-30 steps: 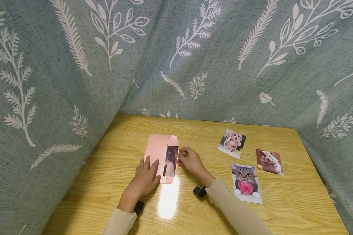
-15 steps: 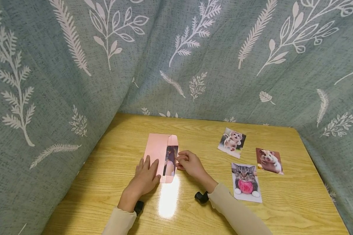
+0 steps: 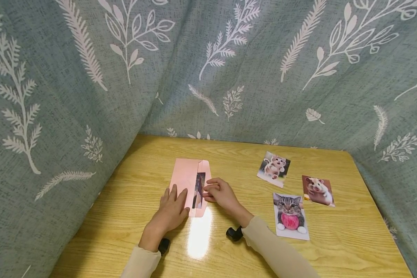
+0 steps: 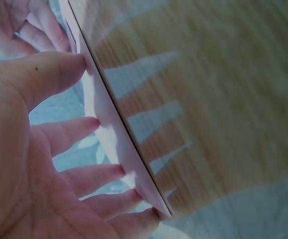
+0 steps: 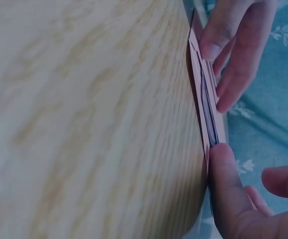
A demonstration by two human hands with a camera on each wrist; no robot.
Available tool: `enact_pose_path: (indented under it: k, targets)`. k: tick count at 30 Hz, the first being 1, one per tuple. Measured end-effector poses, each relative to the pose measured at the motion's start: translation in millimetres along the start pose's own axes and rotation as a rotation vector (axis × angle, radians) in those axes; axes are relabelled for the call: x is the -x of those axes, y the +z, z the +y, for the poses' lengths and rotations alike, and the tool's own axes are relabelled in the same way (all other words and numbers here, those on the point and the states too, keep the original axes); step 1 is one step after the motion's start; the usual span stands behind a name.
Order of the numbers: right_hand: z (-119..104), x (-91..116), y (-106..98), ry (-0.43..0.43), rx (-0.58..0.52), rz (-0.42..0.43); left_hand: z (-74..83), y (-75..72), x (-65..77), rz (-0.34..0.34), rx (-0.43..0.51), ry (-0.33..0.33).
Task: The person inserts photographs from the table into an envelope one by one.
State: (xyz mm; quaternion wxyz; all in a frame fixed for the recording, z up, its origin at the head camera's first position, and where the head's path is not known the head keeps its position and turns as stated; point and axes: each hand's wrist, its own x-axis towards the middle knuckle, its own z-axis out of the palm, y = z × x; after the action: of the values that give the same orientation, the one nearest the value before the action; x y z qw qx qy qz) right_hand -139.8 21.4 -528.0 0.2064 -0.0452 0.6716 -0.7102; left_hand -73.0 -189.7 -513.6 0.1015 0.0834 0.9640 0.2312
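Observation:
A pink envelope [image 3: 185, 173] lies on the table, its flap side to the right. From its opening sticks a narrow strip of a dark photo [image 3: 199, 189]; the rest is hidden inside. My left hand [image 3: 172, 210] rests on the envelope with spread fingers, fingertips pressing it down, as the left wrist view shows too. My right hand [image 3: 224, 197] is at the photo's right edge. In the right wrist view, a finger [image 5: 223, 162] of that hand touches the edge of the photo, while its thumb [image 5: 283, 180] stands apart from it.
To the right lie three loose photos: a kitten [image 3: 273, 169], a hamster [image 3: 318, 191] and a grey cat with a pink round thing [image 3: 291, 216]. A patterned green-blue curtain [image 3: 229, 69] hangs around the wooden table [image 3: 243, 154].
The right hand has moved left, and the photo has slid further into the envelope, so a narrower strip shows. The left hand has stayed in place.

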Motion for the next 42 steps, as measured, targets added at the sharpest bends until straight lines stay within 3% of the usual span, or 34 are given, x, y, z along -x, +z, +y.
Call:
enact_pose_path:
  k: [18, 42]
  targets:
    - [-0.2, -8.0, 15.8, 0.012, -0.032, -0.015, 0.2, 0.4, 0.4, 0.019, 0.008, 0.009]
    - [0.9, -3.0, 29.7, -0.015, -0.038, 0.018, 1.5, -1.7, 1.6, 0.008, 0.011, 0.011]
